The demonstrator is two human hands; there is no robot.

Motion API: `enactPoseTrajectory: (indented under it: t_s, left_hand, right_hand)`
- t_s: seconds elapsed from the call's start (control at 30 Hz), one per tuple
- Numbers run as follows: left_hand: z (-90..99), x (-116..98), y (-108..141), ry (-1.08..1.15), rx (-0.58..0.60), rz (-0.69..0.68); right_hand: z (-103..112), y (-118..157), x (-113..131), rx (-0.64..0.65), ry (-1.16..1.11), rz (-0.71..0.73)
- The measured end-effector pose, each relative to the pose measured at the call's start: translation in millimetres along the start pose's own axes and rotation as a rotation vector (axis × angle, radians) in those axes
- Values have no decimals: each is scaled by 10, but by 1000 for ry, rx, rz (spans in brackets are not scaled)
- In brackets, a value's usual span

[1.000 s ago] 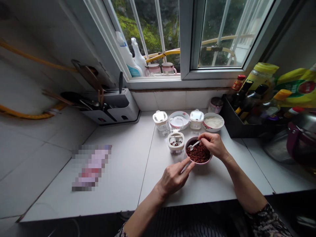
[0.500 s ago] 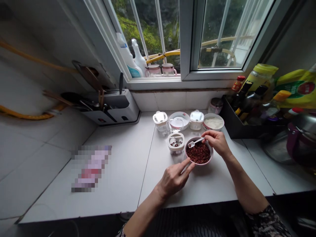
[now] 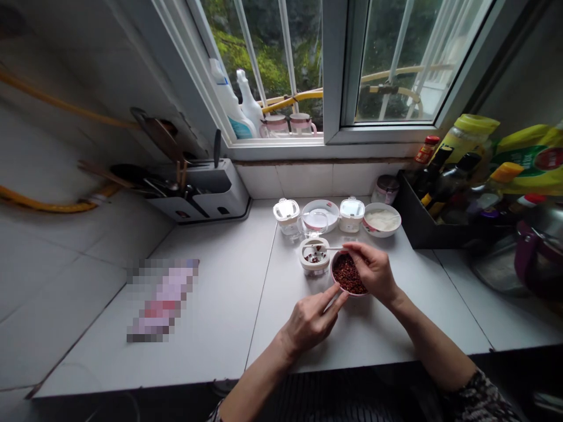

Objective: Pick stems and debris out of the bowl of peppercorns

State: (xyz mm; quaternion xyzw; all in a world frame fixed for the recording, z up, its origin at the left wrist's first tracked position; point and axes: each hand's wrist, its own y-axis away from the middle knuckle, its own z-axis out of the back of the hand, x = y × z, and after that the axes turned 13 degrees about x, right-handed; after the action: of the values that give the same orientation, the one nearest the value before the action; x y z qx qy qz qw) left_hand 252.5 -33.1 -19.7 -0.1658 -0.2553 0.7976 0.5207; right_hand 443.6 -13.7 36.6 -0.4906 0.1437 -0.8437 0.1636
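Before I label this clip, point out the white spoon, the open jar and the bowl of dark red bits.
White spoon (image 3: 335, 248): head view, on its handle.
Open jar (image 3: 314, 268): head view, on its front rim.
Bowl (image 3: 331, 270): head view, on its left rim.

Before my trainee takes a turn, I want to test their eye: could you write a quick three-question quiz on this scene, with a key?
1. What does the right hand hold?
2. True or false: the left hand is inside the open jar.
3. As pictured, where does the bowl of red bits stand? a) left of that jar; b) right of that jar; c) behind that jar.

Key:
1. A small white spoon.
2. False; it touches the bowl's rim.
3. b.
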Motion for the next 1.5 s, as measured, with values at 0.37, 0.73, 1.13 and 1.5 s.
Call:
enactPoseTrajectory:
  t_s: [0.37,0.73,1.13,1.5]
  left_hand:
    - [1,3,18,5,19,2]
    - [0,8,26,5,25,8]
    - [-4,10,25,12,29,8]
    - [-12,12,29,19,30,10]
  right_hand:
    - [216,16,-20,-58,293,151]
    - [376,-67,-144,195,553,105]
    - [309,-73,-164,110,309,-57]
    - [363,-106,-191,11,96,-197]
